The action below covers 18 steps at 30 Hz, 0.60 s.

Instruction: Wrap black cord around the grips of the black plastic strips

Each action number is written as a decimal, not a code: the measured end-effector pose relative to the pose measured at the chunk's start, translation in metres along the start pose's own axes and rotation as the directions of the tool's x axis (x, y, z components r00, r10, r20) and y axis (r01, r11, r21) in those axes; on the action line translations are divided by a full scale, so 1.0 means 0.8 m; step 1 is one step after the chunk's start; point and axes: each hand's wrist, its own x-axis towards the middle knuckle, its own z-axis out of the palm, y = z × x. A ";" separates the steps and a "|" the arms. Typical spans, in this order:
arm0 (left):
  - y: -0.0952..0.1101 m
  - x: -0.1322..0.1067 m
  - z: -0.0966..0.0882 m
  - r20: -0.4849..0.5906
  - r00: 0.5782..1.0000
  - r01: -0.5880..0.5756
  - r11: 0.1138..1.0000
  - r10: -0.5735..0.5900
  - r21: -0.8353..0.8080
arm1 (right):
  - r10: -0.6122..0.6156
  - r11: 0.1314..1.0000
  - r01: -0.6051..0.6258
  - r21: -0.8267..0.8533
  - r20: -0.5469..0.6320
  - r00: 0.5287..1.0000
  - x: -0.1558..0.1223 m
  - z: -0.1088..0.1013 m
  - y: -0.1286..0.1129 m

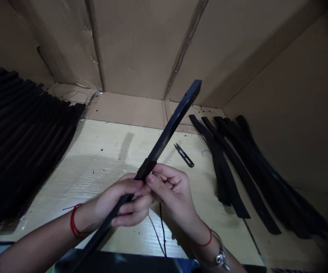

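both forearms (38,242) sit at the bottom edge, red thread (73,222) on the left wrist, more red thread plus a metal bracelet (222,259) on the right. left hand (121,201) has a closed grip around a long black strip (166,131). right hand (171,193) is closed on the same strip, fingers (152,179) pinched at a darker sleeve (146,169) fitted around it. strip is held in both hands, tilted up over the bench (101,151), far end pointing at the back corner, near end running out of frame. thin black cord (161,227) hangs below the hands, attachment hidden. thread snips (183,155) lie on the bench just past the hands, untouched. large overlapping stack of black strips (24,132) on the left, loose fanned black strips (238,178) on the right, cardboard walls (141,45) behind. 1 strip in hand with sleeve on; both groups still lie there, can't tell which are finished.
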 end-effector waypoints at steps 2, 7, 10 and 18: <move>0.001 0.000 -0.003 -0.098 0.994 0.055 0.996 -0.048 0.070 | -0.025 0.998 0.022 -0.065 -0.047 0.999 0.000 0.002 -0.004; 0.005 -0.001 -0.003 -0.395 0.918 0.166 0.917 -0.010 0.364 | -0.042 0.986 0.017 -0.164 -0.147 0.988 0.005 0.002 -0.005; 0.006 -0.002 0.000 -0.427 0.904 0.157 0.938 -0.010 0.311 | -0.018 0.994 0.005 -0.113 -0.119 0.993 0.005 0.000 -0.003; 0.005 -0.004 -0.007 -0.108 0.988 0.111 0.994 -0.112 -0.018 | 0.000 0.998 -0.004 -0.055 -0.078 0.997 0.000 0.000 -0.001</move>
